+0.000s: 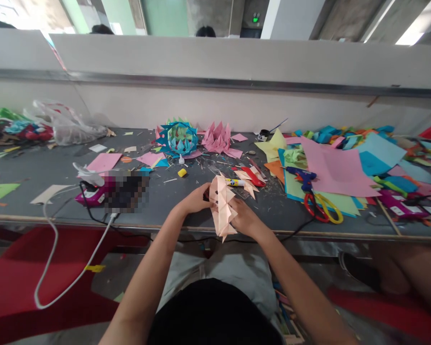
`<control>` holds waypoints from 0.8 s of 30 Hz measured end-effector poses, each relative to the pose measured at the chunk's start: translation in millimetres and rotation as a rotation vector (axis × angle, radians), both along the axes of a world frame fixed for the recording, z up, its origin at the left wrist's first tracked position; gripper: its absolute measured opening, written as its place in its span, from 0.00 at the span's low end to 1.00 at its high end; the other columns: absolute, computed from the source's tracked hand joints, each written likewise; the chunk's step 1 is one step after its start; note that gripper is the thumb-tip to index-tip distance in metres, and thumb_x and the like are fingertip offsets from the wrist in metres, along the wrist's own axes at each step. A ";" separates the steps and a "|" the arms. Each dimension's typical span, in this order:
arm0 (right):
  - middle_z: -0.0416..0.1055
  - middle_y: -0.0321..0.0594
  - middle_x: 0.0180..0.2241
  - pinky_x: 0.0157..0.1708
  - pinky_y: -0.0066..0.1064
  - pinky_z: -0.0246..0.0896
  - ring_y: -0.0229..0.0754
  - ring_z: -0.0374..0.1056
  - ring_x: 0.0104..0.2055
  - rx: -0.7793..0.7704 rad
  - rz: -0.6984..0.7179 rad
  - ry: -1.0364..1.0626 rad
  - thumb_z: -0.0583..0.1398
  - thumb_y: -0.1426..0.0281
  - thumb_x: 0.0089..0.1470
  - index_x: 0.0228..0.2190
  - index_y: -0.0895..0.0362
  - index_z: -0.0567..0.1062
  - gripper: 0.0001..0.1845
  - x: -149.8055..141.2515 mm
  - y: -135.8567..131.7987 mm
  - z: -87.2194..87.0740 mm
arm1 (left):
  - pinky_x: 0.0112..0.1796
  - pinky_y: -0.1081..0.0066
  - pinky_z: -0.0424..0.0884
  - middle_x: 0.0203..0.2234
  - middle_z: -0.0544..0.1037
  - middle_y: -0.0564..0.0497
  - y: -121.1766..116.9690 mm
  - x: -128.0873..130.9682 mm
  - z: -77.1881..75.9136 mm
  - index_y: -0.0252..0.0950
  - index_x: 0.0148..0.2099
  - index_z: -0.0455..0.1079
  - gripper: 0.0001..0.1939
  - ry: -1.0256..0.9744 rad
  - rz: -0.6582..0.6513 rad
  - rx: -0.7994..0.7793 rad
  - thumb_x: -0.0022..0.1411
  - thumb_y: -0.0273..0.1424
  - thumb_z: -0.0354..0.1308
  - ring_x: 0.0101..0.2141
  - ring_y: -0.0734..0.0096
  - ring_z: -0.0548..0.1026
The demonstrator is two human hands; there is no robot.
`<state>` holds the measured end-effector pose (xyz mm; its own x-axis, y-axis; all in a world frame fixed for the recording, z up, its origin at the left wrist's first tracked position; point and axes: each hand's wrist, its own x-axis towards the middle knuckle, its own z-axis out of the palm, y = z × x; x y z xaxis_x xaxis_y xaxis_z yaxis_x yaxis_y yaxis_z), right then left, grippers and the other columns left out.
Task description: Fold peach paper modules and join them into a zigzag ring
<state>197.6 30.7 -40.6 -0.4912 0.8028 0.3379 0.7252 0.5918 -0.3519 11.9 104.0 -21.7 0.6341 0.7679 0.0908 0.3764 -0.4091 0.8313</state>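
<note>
A folded peach paper origami piece (222, 206) with pointed tips is held upright over the table's front edge. My left hand (198, 199) grips its left side, the fingertips partly behind the paper. On the opposite side my right hand (244, 218) closes on it, its fingers mostly hidden by the folds. Just beyond the paper lie a glue stick (236, 182) and a red-handled tool (255, 177) among peach paper scraps. A yellow cap (181, 173) rests to the left.
Blue-green (179, 139) and pink (217, 138) origami rings stand at the back. A blue glue gun (301, 176), scissors (321, 208) and paper sheets (339, 167) cover the right. At left are a magenta power strip (96, 194) and a cable (55, 244). A person's leg (405, 268) is at lower right.
</note>
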 end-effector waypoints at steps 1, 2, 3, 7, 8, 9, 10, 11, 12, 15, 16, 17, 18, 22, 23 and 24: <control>0.66 0.46 0.43 0.45 0.36 0.57 0.44 0.61 0.47 -0.005 -0.001 -0.011 0.51 0.78 0.52 0.40 0.58 0.71 0.15 -0.5 0.0 0.9 | 0.32 0.70 0.64 0.33 0.70 0.50 0.4 -0.1 -1.2 0.32 0.46 0.62 0.24 0.001 0.003 0.003 0.44 0.30 0.60 0.31 0.69 0.67; 0.67 0.46 0.43 0.45 0.37 0.57 0.44 0.61 0.47 -0.008 -0.004 -0.026 0.52 0.78 0.52 0.40 0.58 0.71 0.15 -1.0 -0.2 1.8 | 0.32 0.70 0.64 0.33 0.70 0.50 0.6 -0.1 -2.3 0.32 0.47 0.61 0.25 0.001 0.005 0.003 0.44 0.30 0.60 0.31 0.69 0.67; 0.67 0.46 0.43 0.45 0.37 0.56 0.44 0.61 0.47 -0.010 -0.005 -0.045 0.52 0.78 0.52 0.40 0.58 0.71 0.14 -1.4 -0.4 2.8 | 0.32 0.70 0.64 0.33 0.71 0.50 0.8 -0.2 -3.1 0.32 0.47 0.61 0.26 0.002 0.008 0.002 0.44 0.30 0.60 0.31 0.69 0.67; 0.67 0.46 0.41 0.44 0.36 0.56 0.44 0.61 0.45 -0.008 -0.001 -0.106 0.52 0.77 0.52 0.38 0.58 0.72 0.13 -2.3 -2.2 6.6 | 0.34 0.69 0.64 0.35 0.71 0.49 0.6 0.2 -4.7 0.32 0.48 0.61 0.26 -0.024 -0.005 -0.011 0.44 0.30 0.59 0.33 0.66 0.68; 0.68 0.46 0.40 0.43 0.36 0.56 0.44 0.61 0.45 -0.007 -0.003 -0.111 0.52 0.77 0.52 0.38 0.58 0.72 0.13 -2.3 -2.8 7.3 | 0.35 0.69 0.65 0.36 0.71 0.48 0.4 0.4 -4.7 0.32 0.48 0.61 0.26 -0.035 -0.012 -0.017 0.44 0.29 0.59 0.34 0.66 0.68; 0.68 0.46 0.40 0.43 0.36 0.56 0.44 0.61 0.45 -0.006 -0.007 -0.114 0.52 0.77 0.53 0.37 0.58 0.72 0.12 -2.3 -3.3 7.7 | 0.35 0.69 0.65 0.37 0.71 0.48 0.3 0.7 -4.6 0.32 0.48 0.60 0.26 -0.043 -0.018 -0.025 0.44 0.29 0.59 0.35 0.66 0.68; 0.68 0.45 0.40 0.43 0.36 0.56 0.44 0.61 0.44 -0.007 -0.013 -0.117 0.52 0.77 0.53 0.37 0.58 0.72 0.12 -2.2 -3.8 7.9 | 0.36 0.69 0.65 0.37 0.71 0.48 0.2 1.0 -4.3 0.32 0.49 0.60 0.27 -0.047 -0.025 -0.033 0.44 0.29 0.59 0.35 0.66 0.68; 0.68 0.45 0.40 0.43 0.36 0.56 0.44 0.61 0.44 -0.008 -0.016 -0.123 0.52 0.76 0.53 0.37 0.57 0.72 0.12 -2.1 -4.2 7.9 | 0.36 0.69 0.65 0.37 0.71 0.48 0.4 1.2 -3.8 0.32 0.49 0.60 0.27 -0.050 -0.029 -0.039 0.44 0.29 0.59 0.35 0.66 0.69; 0.68 0.45 0.40 0.44 0.36 0.56 0.44 0.61 0.44 -0.008 -0.017 -0.130 0.52 0.76 0.53 0.37 0.57 0.72 0.12 -2.0 -4.4 7.7 | 0.36 0.69 0.65 0.37 0.71 0.48 0.9 1.4 -3.0 0.32 0.49 0.59 0.28 -0.050 -0.035 -0.046 0.44 0.29 0.60 0.35 0.66 0.69; 0.67 0.45 0.42 0.44 0.37 0.56 0.44 0.61 0.45 -0.008 -0.019 -0.125 0.51 0.77 0.53 0.38 0.57 0.72 0.13 -2.0 -4.3 6.7 | 0.38 0.68 0.65 0.39 0.71 0.47 4.4 0.7 0.9 0.31 0.50 0.60 0.28 -0.045 -0.069 -0.077 0.44 0.29 0.60 0.37 0.64 0.69; 0.67 0.45 0.42 0.44 0.37 0.56 0.44 0.61 0.45 -0.009 -0.024 -0.116 0.51 0.77 0.53 0.39 0.57 0.72 0.13 -2.1 -4.1 6.3 | 0.38 0.67 0.65 0.40 0.71 0.46 6.1 0.1 2.6 0.32 0.50 0.59 0.29 -0.038 -0.090 -0.091 0.44 0.29 0.61 0.38 0.63 0.69; 0.67 0.46 0.42 0.43 0.36 0.56 0.44 0.61 0.45 -0.012 -0.033 -0.104 0.51 0.77 0.52 0.39 0.58 0.71 0.14 -2.2 -3.9 6.1 | 0.39 0.66 0.65 0.41 0.71 0.46 8.0 -0.5 4.2 0.32 0.51 0.59 0.31 -0.029 -0.113 -0.108 0.43 0.30 0.62 0.39 0.62 0.69; 0.67 0.46 0.41 0.43 0.36 0.57 0.44 0.61 0.45 -0.012 -0.041 -0.092 0.51 0.78 0.52 0.39 0.58 0.71 0.14 -2.3 -3.8 5.8 | 0.40 0.66 0.65 0.42 0.71 0.46 9.8 -1.2 5.7 0.33 0.52 0.58 0.33 -0.019 -0.137 -0.123 0.42 0.30 0.63 0.40 0.61 0.69; 0.67 0.46 0.41 0.42 0.36 0.57 0.44 0.61 0.45 0.001 -0.044 -0.058 0.51 0.78 0.51 0.40 0.59 0.71 0.15 -2.0 -3.3 4.2 | 0.40 0.65 0.65 0.43 0.71 0.46 13.7 -2.7 8.4 0.34 0.53 0.58 0.36 0.005 -0.174 -0.147 0.39 0.32 0.65 0.41 0.60 0.69; 0.67 0.46 0.41 0.42 0.36 0.58 0.44 0.61 0.45 0.006 -0.043 -0.053 0.51 0.78 0.51 0.40 0.58 0.71 0.15 -1.9 -3.0 3.6 | 0.40 0.65 0.65 0.42 0.71 0.46 13.7 -2.7 8.5 0.33 0.52 0.58 0.36 0.007 -0.170 -0.143 0.39 0.32 0.65 0.40 0.61 0.69; 0.67 0.46 0.41 0.42 0.36 0.58 0.44 0.61 0.45 0.013 -0.039 -0.053 0.51 0.77 0.51 0.40 0.58 0.71 0.14 -1.7 -2.8 2.9 | 0.39 0.65 0.65 0.42 0.71 0.46 13.3 -2.5 8.5 0.33 0.52 0.58 0.36 0.013 -0.165 -0.138 0.39 0.32 0.65 0.40 0.61 0.69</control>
